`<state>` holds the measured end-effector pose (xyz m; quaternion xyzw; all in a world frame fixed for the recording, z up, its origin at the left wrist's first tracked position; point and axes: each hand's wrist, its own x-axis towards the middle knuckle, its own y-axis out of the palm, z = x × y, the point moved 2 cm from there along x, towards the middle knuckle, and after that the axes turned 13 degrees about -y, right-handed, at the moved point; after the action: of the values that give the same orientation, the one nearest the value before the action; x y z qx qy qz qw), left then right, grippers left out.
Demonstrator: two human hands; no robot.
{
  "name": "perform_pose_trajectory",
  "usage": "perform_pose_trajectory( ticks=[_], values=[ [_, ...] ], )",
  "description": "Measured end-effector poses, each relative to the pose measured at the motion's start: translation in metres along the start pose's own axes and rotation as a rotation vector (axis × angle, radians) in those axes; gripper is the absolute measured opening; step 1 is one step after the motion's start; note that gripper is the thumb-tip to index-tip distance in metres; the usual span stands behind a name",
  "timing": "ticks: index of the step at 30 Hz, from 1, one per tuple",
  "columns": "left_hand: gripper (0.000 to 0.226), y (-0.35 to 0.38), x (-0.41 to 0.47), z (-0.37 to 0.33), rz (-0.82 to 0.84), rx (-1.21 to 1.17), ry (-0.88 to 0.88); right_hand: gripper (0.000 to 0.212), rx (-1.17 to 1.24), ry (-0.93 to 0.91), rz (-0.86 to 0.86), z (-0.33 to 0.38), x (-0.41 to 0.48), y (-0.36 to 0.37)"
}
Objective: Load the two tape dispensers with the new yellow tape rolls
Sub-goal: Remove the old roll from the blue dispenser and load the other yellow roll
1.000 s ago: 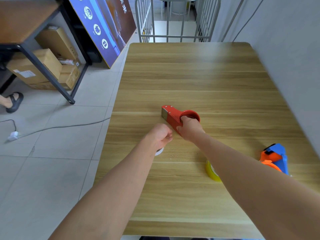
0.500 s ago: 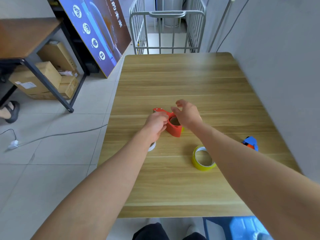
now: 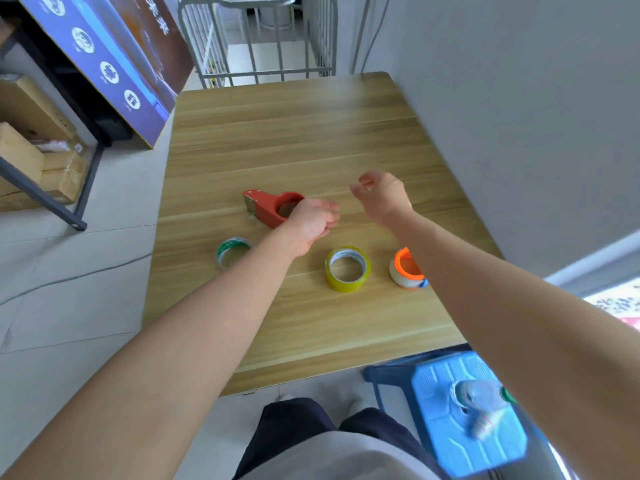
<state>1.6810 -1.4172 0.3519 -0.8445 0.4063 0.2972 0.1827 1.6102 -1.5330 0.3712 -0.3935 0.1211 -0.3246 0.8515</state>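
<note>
A red tape dispenser lies on the wooden table, with a dark core in its round end. My left hand is curled against that round end and covers its right rim. My right hand hovers to the right of it, fingers loosely apart and holding nothing. A yellow tape roll lies flat nearer to me. To its right, an orange and blue dispenser with a whitish roll is partly hidden behind my right forearm. A clear roll with green print lies to the left.
A grey wall runs along the table's right edge. A blue plastic stool with a clear object on it stands at the near right corner. A metal cage cart is beyond the far edge. A leaning poster and boxes stand on the left.
My right hand has left the red dispenser and moved off to the right. My left hand has shifted to the round end. The view has pulled back, showing all the rolls and the stool.
</note>
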Motion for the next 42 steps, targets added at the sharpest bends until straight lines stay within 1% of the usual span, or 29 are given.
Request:
perform_pose_trajectory(
  ticks=[2, 4, 7, 11, 14, 16, 19, 21, 24, 27, 28, 31, 34, 35, 37, 41, 42],
  values=[
    [0.025, 0.015, 0.004, 0.008, 0.012, 0.066, -0.022, 0.037, -0.005, 0.041, 0.002, -0.017, -0.009, -0.006],
    [0.018, 0.029, 0.010, 0.017, 0.022, 0.117, -0.051, 0.037, 0.002, 0.090, 0.000, -0.035, -0.018, -0.012],
    [0.026, 0.050, 0.018, 0.026, 0.048, 0.164, -0.081, 0.033, -0.014, 0.176, 0.035, -0.063, -0.033, -0.018],
    [0.026, 0.082, 0.028, 0.034, 0.092, 0.204, -0.108, 0.026, -0.053, 0.239, 0.091, -0.097, -0.050, -0.020],
    [0.019, 0.101, 0.035, 0.038, 0.090, 0.236, -0.085, 0.028, -0.073, 0.301, 0.126, -0.118, -0.058, -0.016],
    [0.026, 0.113, 0.040, 0.042, 0.066, 0.280, -0.047, 0.030, -0.080, 0.359, 0.110, -0.132, -0.062, -0.014],
    [0.027, 0.132, 0.045, 0.048, 0.058, 0.366, 0.032, 0.034, -0.040, 0.424, 0.099, -0.150, -0.068, -0.012],
    [0.028, 0.143, 0.051, 0.053, 0.102, 0.493, 0.079, 0.036, -0.005, 0.444, 0.104, -0.161, -0.072, -0.011],
    [0.035, 0.155, 0.060, 0.065, 0.163, 0.778, 0.119, 0.046, 0.038, 0.454, 0.121, -0.174, -0.075, -0.010],
    [0.034, 0.162, 0.067, 0.074, 0.167, 0.949, 0.152, 0.055, 0.068, 0.488, 0.166, -0.185, -0.077, -0.006],
    [0.031, 0.164, 0.068, 0.076, 0.159, 0.991, 0.167, 0.054, 0.080, 0.496, 0.190, -0.187, -0.077, -0.005],
    [0.028, 0.167, 0.073, 0.078, 0.120, 1.151, 0.206, 0.039, 0.126, 0.500, 0.234, -0.191, -0.076, -0.001],
    [0.021, 0.171, 0.075, 0.079, 0.060, 1.323, 0.229, 0.033, 0.104, 0.508, 0.281, -0.192, -0.072, -0.001],
    [0.019, 0.173, 0.074, 0.080, 0.040, 1.328, 0.235, 0.031, 0.094, 0.510, 0.292, -0.192, -0.071, -0.001],
    [0.019, 0.175, 0.072, 0.079, 0.010, 1.238, 0.241, 0.027, 0.156, 0.528, 0.265, -0.192, -0.070, -0.004],
    [0.008, 0.167, 0.063, 0.064, -0.017, 0.983, 0.305, 0.019, 0.583, 0.636, 0.143, -0.187, -0.070, -0.017],
    [0.014, 0.164, 0.063, 0.056, -0.011, 0.909, 0.308, 0.018, 0.664, 0.647, 0.122, -0.183, -0.066, -0.021]
  ],
)
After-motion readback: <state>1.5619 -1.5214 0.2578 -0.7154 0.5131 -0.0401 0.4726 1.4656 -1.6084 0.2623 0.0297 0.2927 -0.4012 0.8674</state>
